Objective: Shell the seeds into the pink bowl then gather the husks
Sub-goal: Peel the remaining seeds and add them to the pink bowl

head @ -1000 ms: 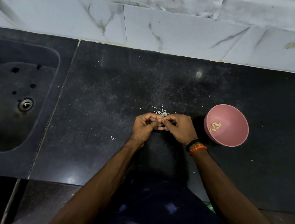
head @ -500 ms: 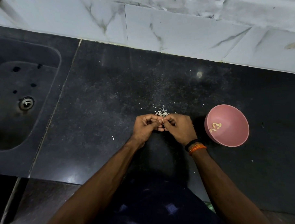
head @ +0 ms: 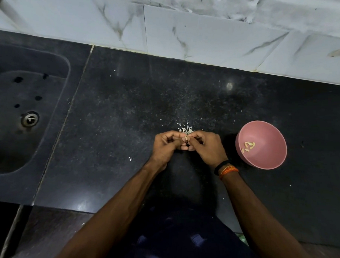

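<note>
My left hand [head: 167, 146] and my right hand [head: 207, 146] meet fingertip to fingertip over the black counter [head: 125, 111]. Between them they pinch one small pale seed [head: 185, 138]. Just beyond the fingers lies a little heap of white husks [head: 185, 128]. The pink bowl [head: 268, 159] stands to the right of my right hand, apart from it. Several shelled yellowish kernels [head: 247, 146] lie inside it on the left side.
A dark sink [head: 19, 125] with a metal drain [head: 29, 119] is set into the counter at the left. White marble wall tiles [head: 200, 30] run along the back. Stray husk bits [head: 130, 158] dot the counter. The counter's front edge is near my body.
Both hands stay together at the same spot, with only small finger movement on the seed. The bowl and the husk heap have not moved.
</note>
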{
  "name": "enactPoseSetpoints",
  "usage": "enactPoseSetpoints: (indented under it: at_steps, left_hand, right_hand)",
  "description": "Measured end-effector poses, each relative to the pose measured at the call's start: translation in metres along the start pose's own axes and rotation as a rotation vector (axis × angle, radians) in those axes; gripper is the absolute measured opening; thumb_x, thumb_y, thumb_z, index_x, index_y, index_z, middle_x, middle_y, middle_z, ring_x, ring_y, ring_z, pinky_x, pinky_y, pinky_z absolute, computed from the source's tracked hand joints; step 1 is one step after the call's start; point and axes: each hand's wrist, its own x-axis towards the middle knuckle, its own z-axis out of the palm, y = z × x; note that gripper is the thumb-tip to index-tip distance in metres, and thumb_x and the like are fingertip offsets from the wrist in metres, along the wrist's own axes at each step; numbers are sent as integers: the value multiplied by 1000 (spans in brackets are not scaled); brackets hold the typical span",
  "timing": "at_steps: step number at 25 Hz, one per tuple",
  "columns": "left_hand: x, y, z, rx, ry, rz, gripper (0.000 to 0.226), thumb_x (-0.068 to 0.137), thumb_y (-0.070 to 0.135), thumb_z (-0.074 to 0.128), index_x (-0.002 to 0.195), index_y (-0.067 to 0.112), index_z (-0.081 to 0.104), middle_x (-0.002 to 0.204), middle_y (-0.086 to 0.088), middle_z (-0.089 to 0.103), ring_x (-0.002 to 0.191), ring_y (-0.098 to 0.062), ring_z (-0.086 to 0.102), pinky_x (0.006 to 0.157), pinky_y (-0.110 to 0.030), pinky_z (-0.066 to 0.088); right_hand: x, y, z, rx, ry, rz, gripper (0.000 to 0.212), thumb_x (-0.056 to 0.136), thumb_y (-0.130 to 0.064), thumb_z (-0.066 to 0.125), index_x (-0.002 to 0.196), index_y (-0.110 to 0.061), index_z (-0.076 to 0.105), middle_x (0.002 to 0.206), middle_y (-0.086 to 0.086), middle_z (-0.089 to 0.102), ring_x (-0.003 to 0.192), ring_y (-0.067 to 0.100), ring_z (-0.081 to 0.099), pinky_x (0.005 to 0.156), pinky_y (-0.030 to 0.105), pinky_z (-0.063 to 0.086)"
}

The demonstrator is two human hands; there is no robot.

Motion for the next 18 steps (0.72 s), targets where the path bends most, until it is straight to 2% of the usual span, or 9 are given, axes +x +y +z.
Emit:
enactPoseSetpoints:
  at_steps: [3, 6, 10, 18]
  left_hand:
    - [-2, 0, 1, -26, 0, 27, 16, 90, -8, 65, 104, -16, 65, 92, -29, 70, 74, -28, 72, 72, -31, 62]
    - [-2, 0, 1, -30, -1, 35, 14, 90, -9, 65, 103, -15, 65, 88, -26, 71, 73, -27, 72, 70, -30, 61]
    - [-2, -1, 0, -17, 4, 60, 12, 89, -8, 66, 101, -12, 67, 86, -20, 73, 75, -30, 71, 69, -31, 60]
    - [-1, -1, -1, 65, -38, 105, 12, 89, -5, 68, 101, -7, 70, 88, -11, 75, 78, -18, 70, 64, -26, 58]
  right_hand:
    - [-2, -2, -2, 71, -6, 27, 10, 93, -10, 70, 96, -16, 78, 81, -4, 77, 72, 11, 76, 77, 43, 64]
    - [-2, -4, -3, -12, 4, -11, 10, 92, -12, 72, 95, -18, 79, 82, -8, 77, 71, 5, 74, 77, 37, 64]
    - [-2, -6, -2, -85, 21, -54, 6, 90, -18, 72, 92, -20, 78, 82, -8, 76, 75, 8, 74, 77, 42, 63]
    - [-2, -3, 0, -107, 52, -36, 5, 87, -21, 72, 88, -20, 77, 83, -7, 76, 75, 11, 73, 77, 44, 62]
